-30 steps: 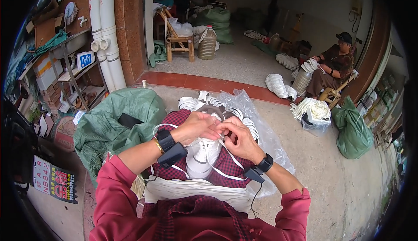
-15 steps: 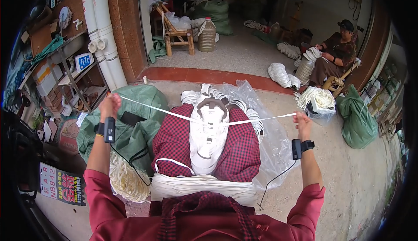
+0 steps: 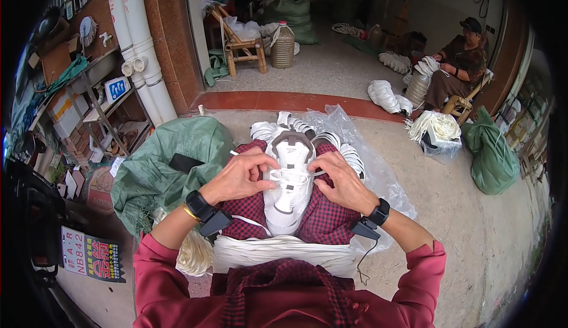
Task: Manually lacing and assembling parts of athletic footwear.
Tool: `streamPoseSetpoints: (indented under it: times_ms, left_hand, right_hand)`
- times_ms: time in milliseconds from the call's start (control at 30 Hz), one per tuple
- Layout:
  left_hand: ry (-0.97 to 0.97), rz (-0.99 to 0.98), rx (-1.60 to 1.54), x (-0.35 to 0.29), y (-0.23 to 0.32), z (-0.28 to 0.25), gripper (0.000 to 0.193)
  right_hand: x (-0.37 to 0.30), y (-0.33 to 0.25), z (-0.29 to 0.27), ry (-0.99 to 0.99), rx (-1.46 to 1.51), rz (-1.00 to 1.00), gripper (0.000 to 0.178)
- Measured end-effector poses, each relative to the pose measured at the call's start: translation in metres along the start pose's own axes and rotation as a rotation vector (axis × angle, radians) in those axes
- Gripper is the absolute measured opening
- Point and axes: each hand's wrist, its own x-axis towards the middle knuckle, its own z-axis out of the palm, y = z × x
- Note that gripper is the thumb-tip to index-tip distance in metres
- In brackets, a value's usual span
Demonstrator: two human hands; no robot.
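Note:
A white sneaker [image 3: 285,209] with dark trim stands upright between my knees, toe toward me, on red-and-black checked cloth [image 3: 322,227]. White shoelace [image 3: 291,176] crosses its tongue. My left hand [image 3: 239,177] is bent at the shoe's left edge, thumb and forefinger against the lacing; a lace tip sticks out behind its knuckles. At the opposite edge my right hand [image 3: 338,180] has curled fingers, with lace running into them. The inner fingers of both hands are partly hidden.
Several white shoes or laces [image 3: 349,156] lie beyond my knees on clear plastic sheeting [image 3: 378,180]. To the left are a green sack [image 3: 165,144] and a pale lace bundle [image 3: 195,257]. At right, a seated person [image 3: 464,61] works near a green bag [image 3: 492,156].
Both my hands have come inward from wide apart, where they stretched the lace taut, to the sides of the shoe. The lace now lies slack across the tongue.

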Motion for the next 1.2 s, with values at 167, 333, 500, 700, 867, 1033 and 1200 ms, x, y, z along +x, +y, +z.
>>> streamPoseSetpoints:
  times_ms: [167, 333, 500, 700, 867, 1033, 1200]
  left_hand:
    - [-0.031, 0.150, 0.083, 0.013, 0.000, 0.003, 0.016]
    - [-0.248, 0.107, -0.036, 0.022, 0.009, -0.011, 0.012]
    - [0.040, 0.405, 0.325, 0.021, -0.005, 0.010, 0.013]
    - [0.424, -0.013, 0.203, 0.008, -0.026, 0.055, 0.020]
    - [0.295, 0.083, 0.154, 0.004, -0.008, 0.050, 0.021]
    - [0.409, 0.030, 0.145, 0.016, -0.003, 0.028, 0.020]
    - [0.287, -0.034, 0.267, 0.019, -0.018, 0.013, 0.023]
  right_hand:
    - [0.006, 0.004, 0.012, -0.125, 0.188, 0.222, 0.016]
    - [0.012, 0.001, 0.003, -0.175, 0.179, 0.213, 0.018]
    - [0.021, 0.005, -0.002, -0.271, 0.220, 0.265, 0.025]
    - [0.018, 0.031, 0.009, -0.160, 0.575, 0.325, 0.029]
    - [0.017, 0.058, -0.020, -0.016, 1.202, 0.545, 0.023]
    - [0.010, 0.078, -0.002, 0.065, 0.419, 0.384, 0.016]
    - [0.020, 0.015, -0.004, -0.084, 0.280, 0.231, 0.030]
